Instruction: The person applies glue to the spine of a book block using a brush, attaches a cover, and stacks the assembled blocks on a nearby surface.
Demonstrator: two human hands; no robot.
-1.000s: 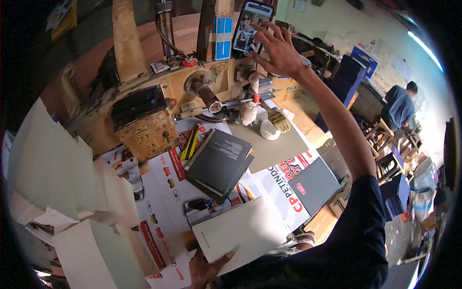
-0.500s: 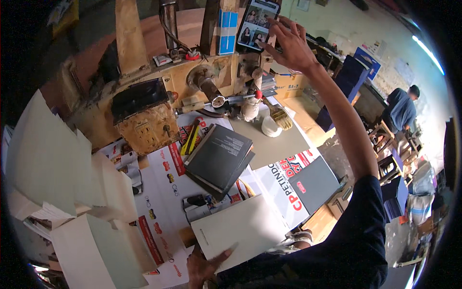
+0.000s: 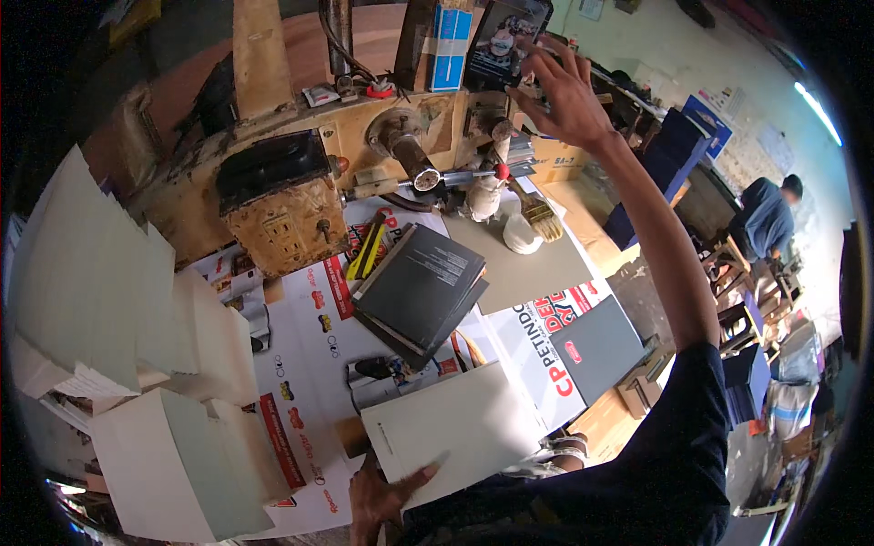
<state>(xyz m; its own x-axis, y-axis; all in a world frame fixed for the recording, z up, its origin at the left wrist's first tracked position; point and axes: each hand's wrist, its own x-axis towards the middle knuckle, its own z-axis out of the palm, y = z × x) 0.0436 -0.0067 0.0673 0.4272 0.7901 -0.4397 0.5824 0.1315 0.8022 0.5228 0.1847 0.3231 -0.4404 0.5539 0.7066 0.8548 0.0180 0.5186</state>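
Note:
My left hand (image 3: 384, 496) grips the near left edge of a white paper block (image 3: 455, 432), its thumb lying on top and its other fingers mostly hidden beneath. At the top, my right hand (image 3: 569, 100) is raised beside a propped-up phone (image 3: 506, 44), holding nothing. Its fingers are apart and bent toward the lit screen; whether a fingertip touches the glass I cannot tell. Dark-covered books (image 3: 423, 287) lie stacked on the printed sheet beyond the white block. A yellow cutter knife (image 3: 366, 247) rests against their left side.
Tall stacks of white paper blocks (image 3: 150, 464) fill the left. A worn box with sockets (image 3: 282, 214) stands at the back. Right of it are a brush (image 3: 543, 218), a white cup (image 3: 521, 235) and a grey board (image 3: 596, 350). Another person (image 3: 767, 214) works far right.
The phone's screen has changed from several pictures to one darker picture. My right hand has drawn back slightly from the screen, fingers more spread. My left hand stays on the white block.

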